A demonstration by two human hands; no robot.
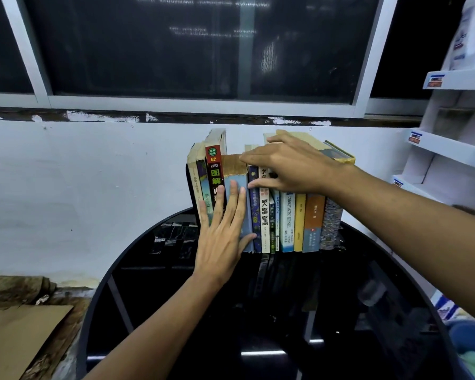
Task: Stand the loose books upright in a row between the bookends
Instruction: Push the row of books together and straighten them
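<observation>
Head view — the task looks nearly done: the books (287, 220) stand in a row at the back of the black counter (340, 297), long axes vertical, spines facing the person. The left hand (222, 237) presses flat on the spines with straight fingers, and the right hand (291, 165) clasps the tops between fingers and thumb — only squaring up seems left.

Dim indoor light; glare streaks on glossy table (272, 352); edges warped, slightly soft.

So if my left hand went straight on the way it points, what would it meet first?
Probably the pale blue book: fingers of the left hand lie flat on its spine.
</observation>
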